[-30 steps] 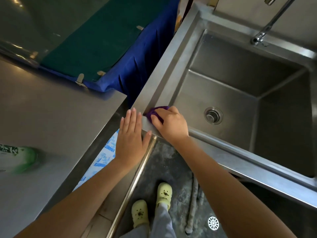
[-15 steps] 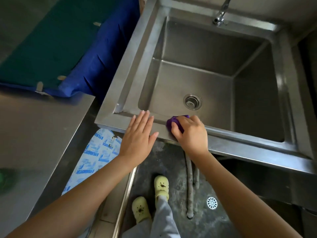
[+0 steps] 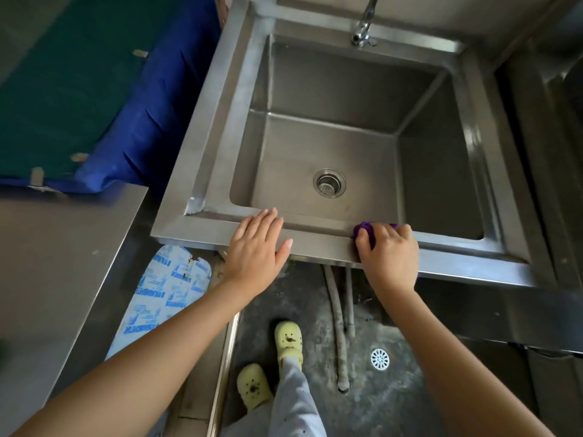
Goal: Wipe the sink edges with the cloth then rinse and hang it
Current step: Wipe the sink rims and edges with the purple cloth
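Observation:
A square steel sink (image 3: 208, 127) fills the upper middle, with a round drain (image 3: 329, 183) in its basin and a tap (image 3: 364, 26) at the back rim. My right hand (image 3: 391, 257) presses a small purple cloth (image 3: 362, 229) onto the sink's front edge, right of its middle; the hand hides most of the cloth. My left hand (image 3: 257, 247) lies flat with fingers spread on the same front edge, further left, holding nothing.
A steel counter (image 3: 56, 266) stands at the left. A blue-draped table with a green top (image 3: 75, 83) lies beyond it. Below the sink are hoses (image 3: 339, 326), a floor drain (image 3: 379, 359), a printed white sack (image 3: 164, 291) and my two feet in yellow clogs (image 3: 271, 364).
My right hand has slid the cloth rightward along the front edge from the sink's near left corner. My left hand followed along the edge, and my view shifted right.

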The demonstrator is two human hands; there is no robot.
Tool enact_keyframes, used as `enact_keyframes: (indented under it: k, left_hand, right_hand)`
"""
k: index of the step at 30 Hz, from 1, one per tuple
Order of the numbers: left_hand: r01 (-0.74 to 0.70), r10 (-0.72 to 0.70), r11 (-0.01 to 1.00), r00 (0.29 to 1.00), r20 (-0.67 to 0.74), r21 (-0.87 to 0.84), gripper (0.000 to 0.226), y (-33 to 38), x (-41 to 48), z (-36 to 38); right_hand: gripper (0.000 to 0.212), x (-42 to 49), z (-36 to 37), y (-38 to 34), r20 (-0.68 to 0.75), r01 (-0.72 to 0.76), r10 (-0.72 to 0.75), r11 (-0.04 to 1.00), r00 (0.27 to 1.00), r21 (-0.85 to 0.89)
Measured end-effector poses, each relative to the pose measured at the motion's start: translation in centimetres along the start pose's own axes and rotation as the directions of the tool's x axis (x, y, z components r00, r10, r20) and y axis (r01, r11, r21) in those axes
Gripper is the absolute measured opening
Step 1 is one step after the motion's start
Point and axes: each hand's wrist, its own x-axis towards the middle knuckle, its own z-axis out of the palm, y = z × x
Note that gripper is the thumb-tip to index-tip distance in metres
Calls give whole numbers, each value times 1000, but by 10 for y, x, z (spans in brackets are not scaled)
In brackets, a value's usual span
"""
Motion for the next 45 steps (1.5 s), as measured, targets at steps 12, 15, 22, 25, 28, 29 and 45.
enact_keyframes:
  k: [12, 15, 22, 25, 28, 29, 45]
  left_hand:
    - [-20, 16, 999, 991, -130, -30, 43, -1, 2, 9]
    - [-37, 31, 999, 989, -142, -34, 43, -4, 3, 10]
    - [-2, -6, 997, 994, -108, -74, 46, 0, 1, 7]
    - [54, -62, 992, 996, -65, -115, 50, 5, 2, 4]
    - [107, -112, 976, 994, -16, -191, 55, 18, 5, -3]
    - [102, -108, 969, 994, -17, -224, 55, 25, 7, -5]
    - [421, -75, 527, 888, 453, -738, 32, 145, 77, -40]
  right_hand:
    - [40, 1, 21, -67, 79, 186, -197, 973, 977, 133]
    - [41, 1, 19, -50, 72, 195, -205, 973, 976, 127]
    - [39, 5, 3, 8, 66, 139, -146, 985, 987, 102]
    - [39, 5, -2, 25, 72, 97, -104, 992, 992, 85]
    - [39, 3, -6, 26, 86, 46, -52, 996, 995, 74]
    - [39, 3, -8, 24, 101, 29, -38, 996, 994, 88]
    - [52, 11, -53, 58, 397, -316, 98, 784, 913, 534]
